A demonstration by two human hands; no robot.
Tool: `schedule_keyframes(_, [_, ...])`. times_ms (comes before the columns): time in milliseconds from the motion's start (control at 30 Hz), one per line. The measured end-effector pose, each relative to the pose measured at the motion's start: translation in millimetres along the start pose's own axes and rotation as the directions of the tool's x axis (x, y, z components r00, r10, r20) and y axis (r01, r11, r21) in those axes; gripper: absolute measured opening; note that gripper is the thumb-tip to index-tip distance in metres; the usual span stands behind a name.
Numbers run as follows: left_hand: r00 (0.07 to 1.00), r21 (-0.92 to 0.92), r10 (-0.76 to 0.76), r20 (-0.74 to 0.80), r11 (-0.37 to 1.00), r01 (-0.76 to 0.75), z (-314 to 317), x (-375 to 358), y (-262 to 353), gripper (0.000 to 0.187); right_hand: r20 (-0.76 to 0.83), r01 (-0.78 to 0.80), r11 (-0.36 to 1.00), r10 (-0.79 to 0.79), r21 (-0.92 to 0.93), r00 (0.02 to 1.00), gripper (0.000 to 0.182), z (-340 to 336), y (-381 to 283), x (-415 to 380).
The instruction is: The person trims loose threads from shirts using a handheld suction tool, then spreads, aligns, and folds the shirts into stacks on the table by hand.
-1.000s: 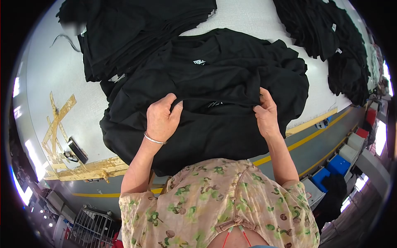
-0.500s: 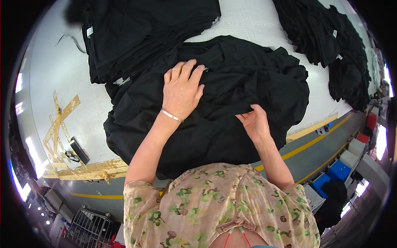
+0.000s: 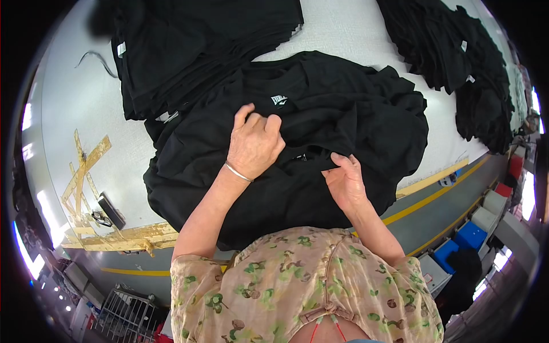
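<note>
A heap of black garments [image 3: 229, 120] lies rumpled at the table's front edge. A small white logo [image 3: 278, 100] shows on the upper garment, and part of another white mark shows lower down, between my hands. My left hand [image 3: 254, 140], with a bracelet on its wrist, is on the black cloth just below the logo, its fingers curled on the fabric. To its right, my right hand [image 3: 345, 180] is at the heap with thumb and fingers around a fold of black cloth.
A neat stack of black garments [image 3: 189, 46] lies at the back left. More black garments [image 3: 434, 51] lie at the back right. Glasses [image 3: 102, 218] and a dark case [image 3: 111, 211] rest near the white table's [image 3: 51, 137] front left edge.
My left hand has moved down towards me and its fingers have curled. The logo and the lower white mark have come into view. My right hand has shifted slightly down and left.
</note>
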State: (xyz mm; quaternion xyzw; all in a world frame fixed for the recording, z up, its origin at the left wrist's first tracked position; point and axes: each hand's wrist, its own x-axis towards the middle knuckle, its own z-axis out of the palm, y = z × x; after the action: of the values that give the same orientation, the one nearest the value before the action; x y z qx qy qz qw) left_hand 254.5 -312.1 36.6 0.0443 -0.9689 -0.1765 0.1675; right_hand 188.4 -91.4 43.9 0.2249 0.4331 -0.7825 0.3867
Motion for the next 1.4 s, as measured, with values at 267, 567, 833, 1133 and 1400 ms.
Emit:
schedule_keyframes(267, [0.976,-0.405,0.150,0.160,0.911,-0.073,-28,-36,89,0.013,0.060,-0.281,0.959,0.283,-0.044,0.957,0.014,15,26,-18])
schedule_keyframes(567, [0.980,-0.247,0.151,0.126,0.962,-0.116,-50,-2,93,0.055,-0.105,0.121,0.962,-0.150,-0.244,0.983,0.018,-27,32,-45])
schedule_keyframes(833, [0.815,-0.373,0.579,0.001,0.757,-0.537,-31,35,203,0.095,0.487,0.556,0.158,-0.333,-0.816,0.808,0.023,-66,-87,-177])
schedule_keyframes(1133, [0.522,-0.444,0.786,-0.331,0.359,-0.821,-41,-1,455,0.046,0.674,0.491,-0.473,-0.393,-0.732,0.626,0.021,-217,-197,-410])
schedule_keyframes(1400, [0.762,-0.691,0.413,-0.499,0.340,-0.637,-52,-86,603,0.026,0.540,0.587,-0.181,-0.659,-0.789,0.523,0.038,-361,-184,-471])
